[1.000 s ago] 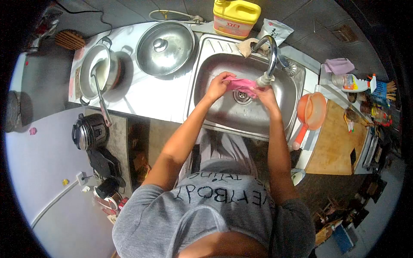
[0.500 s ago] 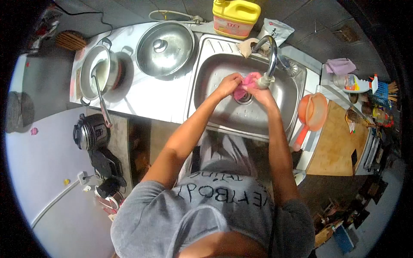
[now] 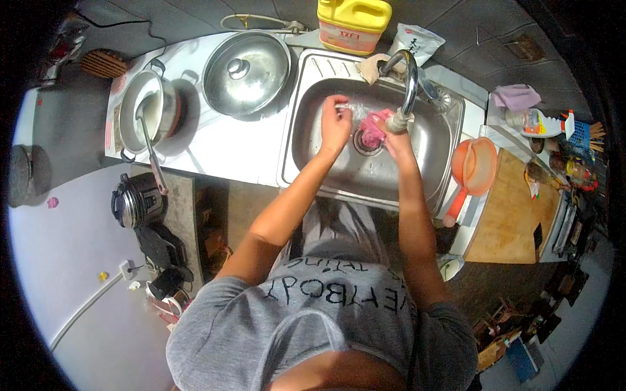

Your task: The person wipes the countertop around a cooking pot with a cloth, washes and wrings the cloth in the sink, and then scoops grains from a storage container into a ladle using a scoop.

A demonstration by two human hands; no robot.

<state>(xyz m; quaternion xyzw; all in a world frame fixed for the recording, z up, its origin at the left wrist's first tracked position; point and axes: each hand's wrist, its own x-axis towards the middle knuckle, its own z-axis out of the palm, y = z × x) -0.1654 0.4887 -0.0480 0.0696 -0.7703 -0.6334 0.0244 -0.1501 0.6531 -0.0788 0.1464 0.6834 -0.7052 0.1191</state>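
The right hand (image 3: 397, 141) is gripping one side of a crumpled pink cloth (image 3: 373, 128) beside the faucet (image 3: 412, 83); the cloth is partly covering the drain (image 3: 366, 150) inside the metal sink (image 3: 365, 174), while the left hand (image 3: 336, 122), half open with loosely curving fingers, is hovering apart from it, holding nothing visible

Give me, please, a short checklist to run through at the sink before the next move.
1. Pink cloth in the right hand: ok, held at its right edge.
2. Left hand on the cloth: not ok, it is apart from it.
3. Faucet over the sink: ok.
4. Water flow: cannot tell, no stream shows clearly.
5. Drain fully in view: not ok, the cloth hides part.
6. Yellow jug upright behind the sink: ok.
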